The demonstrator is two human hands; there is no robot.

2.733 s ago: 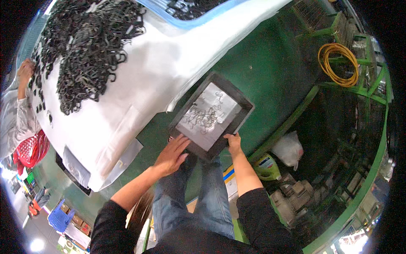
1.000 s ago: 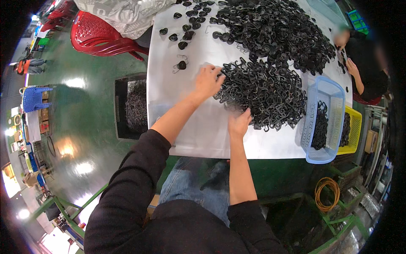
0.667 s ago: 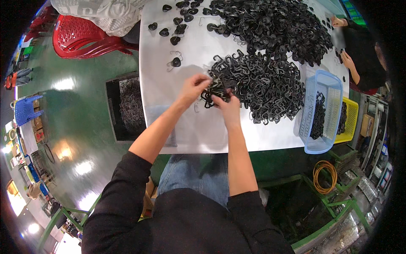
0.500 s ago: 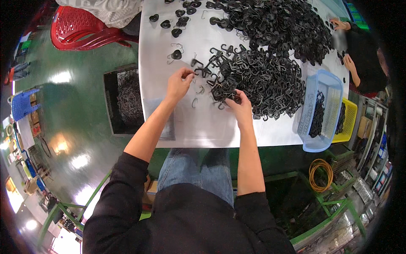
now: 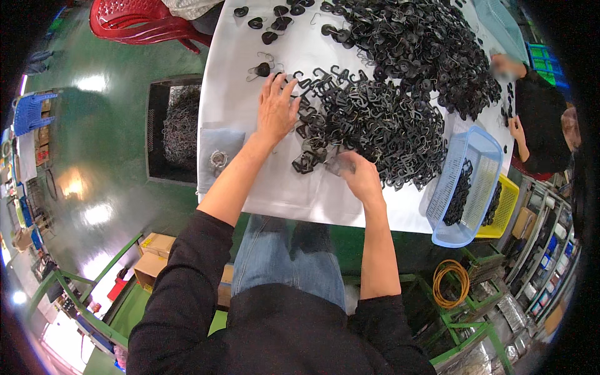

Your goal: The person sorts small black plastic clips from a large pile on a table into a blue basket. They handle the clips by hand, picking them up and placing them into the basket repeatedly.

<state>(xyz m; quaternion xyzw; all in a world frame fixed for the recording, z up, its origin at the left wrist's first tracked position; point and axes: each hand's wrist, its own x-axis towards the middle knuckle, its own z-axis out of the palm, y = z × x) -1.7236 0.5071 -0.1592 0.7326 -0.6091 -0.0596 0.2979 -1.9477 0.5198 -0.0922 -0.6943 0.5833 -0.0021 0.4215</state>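
My left hand [image 5: 276, 111] lies palm down at the left edge of a heap of black plastic hooks [image 5: 381, 125]. Its fingers are spread and their tips reach over a few outlying hooks. My right hand [image 5: 362, 179] is at the near edge of the same heap, fingers curled inward. Motion smears its fingertips, so what they hold, if anything, is unclear. A small cluster of hooks [image 5: 306, 161] sits just left of the right fingertips. Beyond the left hand is a black disc with bent wire hooks [image 5: 262, 69].
Behind is a larger heap of black discs with wire hooks [image 5: 419, 50]. At right stand a blue basket [image 5: 440, 203] and a yellow basket [image 5: 505, 209], both holding black parts. A grey-blue sheet [image 5: 215, 139] bears wire pieces. Another person's hand [image 5: 516, 128] is across the table.
My left hand has gone from a pinch at a hook to spread fingers over the heap's edge. The right hand has shifted slightly nearer me. The whole view has turned a little.
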